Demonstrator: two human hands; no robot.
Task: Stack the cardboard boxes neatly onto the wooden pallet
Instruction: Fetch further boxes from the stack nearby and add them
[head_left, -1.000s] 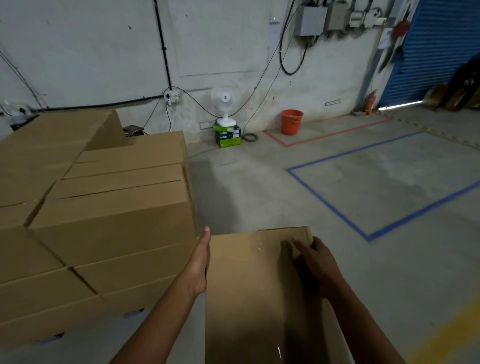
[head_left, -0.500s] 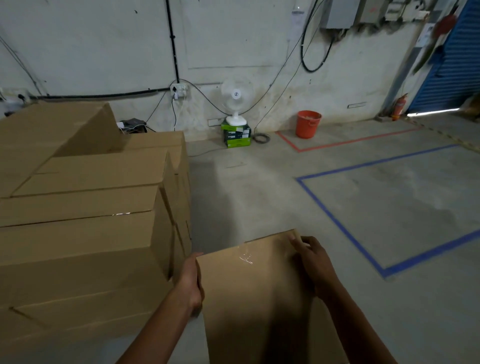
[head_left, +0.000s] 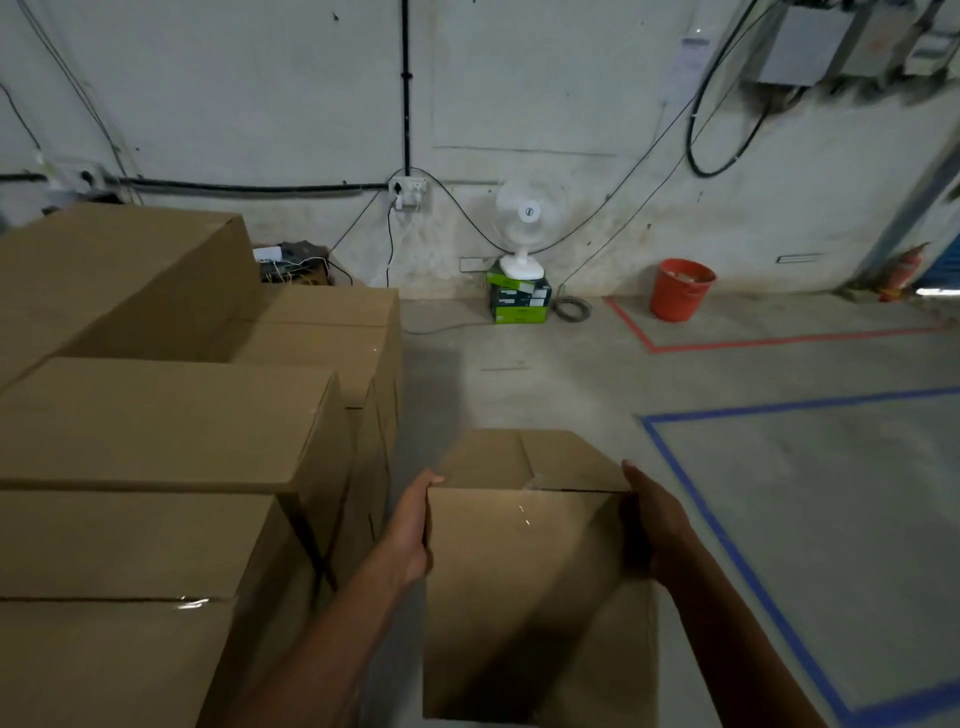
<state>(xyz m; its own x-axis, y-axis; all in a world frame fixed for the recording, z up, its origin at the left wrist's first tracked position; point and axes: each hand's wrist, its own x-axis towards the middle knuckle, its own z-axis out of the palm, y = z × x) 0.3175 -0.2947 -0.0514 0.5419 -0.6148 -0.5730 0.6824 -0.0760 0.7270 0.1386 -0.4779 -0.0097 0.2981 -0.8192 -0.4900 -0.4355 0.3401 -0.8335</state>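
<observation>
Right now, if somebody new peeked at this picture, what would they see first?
First, the cardboard box held low in the middle, with the left hand and right hand gripping its sides. Next, the big stack of boxes filling the left. Then the bright orange bucket and white fan by the far wall.

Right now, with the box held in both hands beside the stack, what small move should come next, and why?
Probably swing the held box left and up toward the stack. The left hand and right hand grip its sides, it hangs over bare floor, and the stack's tops sit higher, to the left.
</observation>
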